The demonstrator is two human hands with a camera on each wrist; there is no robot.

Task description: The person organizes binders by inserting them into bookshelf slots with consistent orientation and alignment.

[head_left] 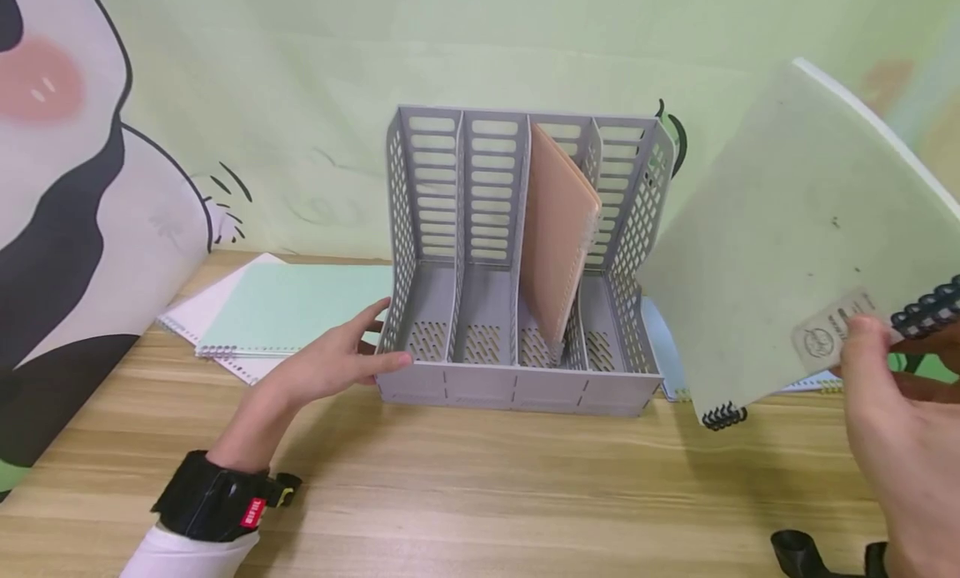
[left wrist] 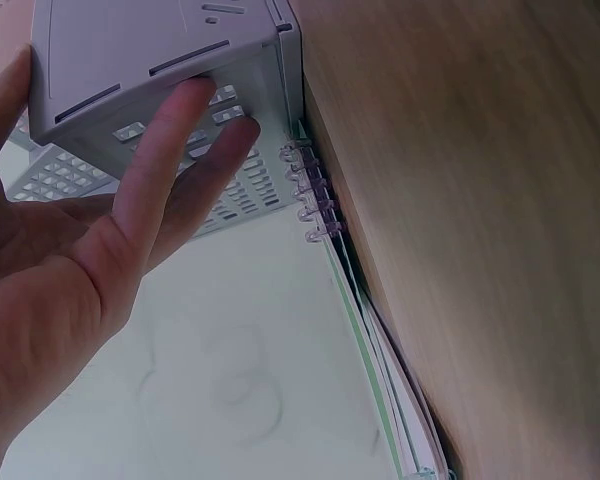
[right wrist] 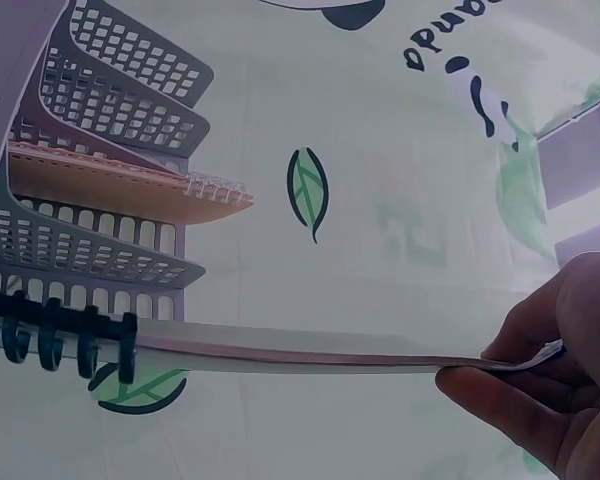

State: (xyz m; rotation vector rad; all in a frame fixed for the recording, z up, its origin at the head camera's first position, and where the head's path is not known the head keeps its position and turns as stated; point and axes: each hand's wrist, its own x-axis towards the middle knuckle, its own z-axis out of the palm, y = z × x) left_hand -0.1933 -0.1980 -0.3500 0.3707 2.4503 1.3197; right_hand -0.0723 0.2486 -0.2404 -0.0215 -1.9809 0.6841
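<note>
A grey desktop file organizer (head_left: 517, 386) with upright dividers stands in the middle of the head view. A salmon-coloured spiral notebook (head_left: 558, 236) leans upright in its third compartment from the left. My left hand (head_left: 337, 366) touches the organizer's front left corner, its fingers nearly straight against the perforated side wall in the left wrist view. On the right, my right hand (head_left: 900, 428) pinches a spiral notebook (head_left: 780, 228) with a pale translucent cover and black coils. That notebook is raised and tilted, apart from the organizer. In the right wrist view its edge (right wrist: 310, 350) shows between thumb and fingers.
A mint-green spiral notebook (head_left: 300, 303) lies over white ones (head_left: 202, 303) left of the organizer. Blue notebooks (head_left: 658, 345) lie at the right, partly hidden behind the held one. A printed backdrop (head_left: 315, 103) hangs behind the wooden table (head_left: 465, 486).
</note>
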